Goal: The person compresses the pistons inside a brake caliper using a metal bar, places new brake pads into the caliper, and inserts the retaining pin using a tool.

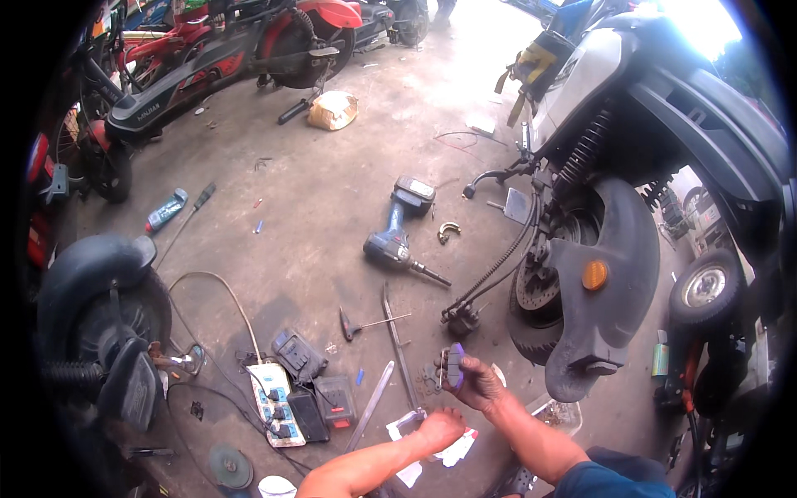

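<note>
My right hand (481, 387) is closed on a pair of brake pads (455, 365), dark grey blocks with purple edges, held up above the floor. Lower and to the left, my left hand (443, 431) is curled over torn white and red packaging (457, 451); whatever its fingers grip is hidden. Just beyond the brake pads, a brake caliper (462, 319) dangles on its cable beside the scooter's wheel (540, 290). A long metal bar (397, 344) and a T-handle hex key (350, 325) lie left of the pads.
On the floor ahead lies a cordless impact wrench (390, 241) near a curved metal part (448, 231). A power strip (278, 407) with plugged cords and a charger (299, 354) sit at left. The scooter's dark fender (610, 274) stands close on the right; other scooters (207, 75) line the far left.
</note>
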Demonstrator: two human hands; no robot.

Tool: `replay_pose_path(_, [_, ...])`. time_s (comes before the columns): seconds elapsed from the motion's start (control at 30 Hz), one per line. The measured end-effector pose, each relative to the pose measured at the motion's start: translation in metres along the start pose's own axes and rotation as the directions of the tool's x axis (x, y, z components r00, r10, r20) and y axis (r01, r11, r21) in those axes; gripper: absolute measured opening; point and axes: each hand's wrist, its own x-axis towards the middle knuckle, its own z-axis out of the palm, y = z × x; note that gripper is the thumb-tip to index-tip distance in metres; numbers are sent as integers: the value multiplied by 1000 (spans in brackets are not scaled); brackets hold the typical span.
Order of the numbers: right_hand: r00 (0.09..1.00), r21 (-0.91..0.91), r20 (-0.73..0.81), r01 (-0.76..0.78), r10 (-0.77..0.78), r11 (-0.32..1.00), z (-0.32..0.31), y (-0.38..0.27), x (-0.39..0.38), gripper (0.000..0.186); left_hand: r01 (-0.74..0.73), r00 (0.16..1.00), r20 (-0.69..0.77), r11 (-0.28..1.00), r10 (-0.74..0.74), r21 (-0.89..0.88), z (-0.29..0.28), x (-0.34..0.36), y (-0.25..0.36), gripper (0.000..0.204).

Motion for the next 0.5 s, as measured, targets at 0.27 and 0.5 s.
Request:
replay_pose_path(0.27, [999, 62, 35, -2, -1, 998, 19, 4, 0, 50, 378, 890, 396, 853, -227, -361, -45, 17, -9, 26])
replay_pose_path(0.5, [986, 53, 136, 89, -96, 995, 85, -8, -21, 41, 454, 879, 289, 477, -380, -753, -37, -11, -63, 35])
